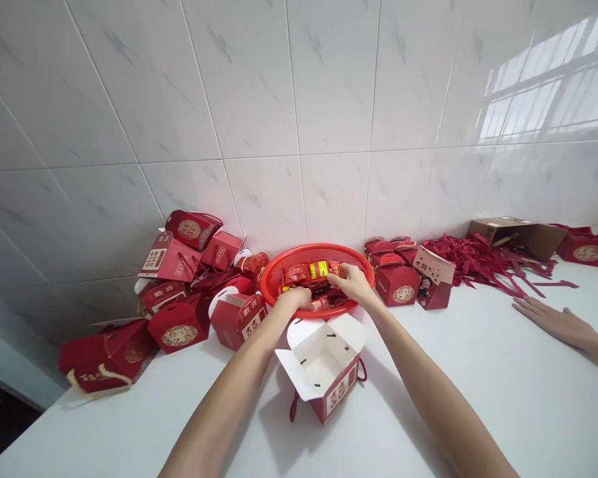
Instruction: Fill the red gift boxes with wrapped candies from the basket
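— What colour is the basket (318, 247)?
— Orange-red. The packets (295, 273) inside it are red, one with a bright yellow label (318, 268).
— And the box (325, 364) in front of it?
— White inside, red outside, with red characters on a pale panel (341, 393).
— The ribbons (478, 265) right of it?
— Deep crimson.

Against the table's (508, 411) far edge, by the tiled wall (259, 86), stands a red basket (299, 249) of wrapped packets (320, 269). The left hand (299, 299) and right hand (351, 282) both reach in among them. An open box (336, 392), white inside, stands nearer. Closed red boxes (179, 334) pile toward the left edge; rightward along the far edge come smaller boxes (398, 284), ribbons (470, 262) and a cardboard carton (540, 240). A co-worker's hand (552, 322) rests at right.
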Demonstrator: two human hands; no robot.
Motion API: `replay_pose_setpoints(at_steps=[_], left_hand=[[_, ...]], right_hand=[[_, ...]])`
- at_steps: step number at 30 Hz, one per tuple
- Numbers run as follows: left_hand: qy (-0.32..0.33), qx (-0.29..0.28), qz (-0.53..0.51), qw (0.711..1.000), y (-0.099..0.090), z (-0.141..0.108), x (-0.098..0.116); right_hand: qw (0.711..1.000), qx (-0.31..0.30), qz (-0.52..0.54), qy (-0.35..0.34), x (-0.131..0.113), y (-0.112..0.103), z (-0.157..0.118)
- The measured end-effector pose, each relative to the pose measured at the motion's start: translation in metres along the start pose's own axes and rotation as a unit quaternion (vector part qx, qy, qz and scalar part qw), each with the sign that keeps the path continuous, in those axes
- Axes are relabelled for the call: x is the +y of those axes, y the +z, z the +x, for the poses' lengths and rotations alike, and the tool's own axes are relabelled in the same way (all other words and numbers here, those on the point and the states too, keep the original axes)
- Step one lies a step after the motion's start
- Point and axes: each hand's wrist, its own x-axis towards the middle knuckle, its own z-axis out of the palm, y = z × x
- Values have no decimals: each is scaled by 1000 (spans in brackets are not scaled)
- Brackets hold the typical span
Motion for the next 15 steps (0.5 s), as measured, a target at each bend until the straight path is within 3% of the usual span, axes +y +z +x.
replay_pose_setpoints(at_steps=[3,8,15], left_hand=[[25,-77,-2,997,-4,-5,3],[70,-122,-21,990,-11,-7,10],[25,-190,7,981,-10,-3,8]], right_hand=[[1000,-4,24,5,2,1,1],[1000,7,5,-1,3,1,2],[1000,-2,-21,6,0,0,-1]])
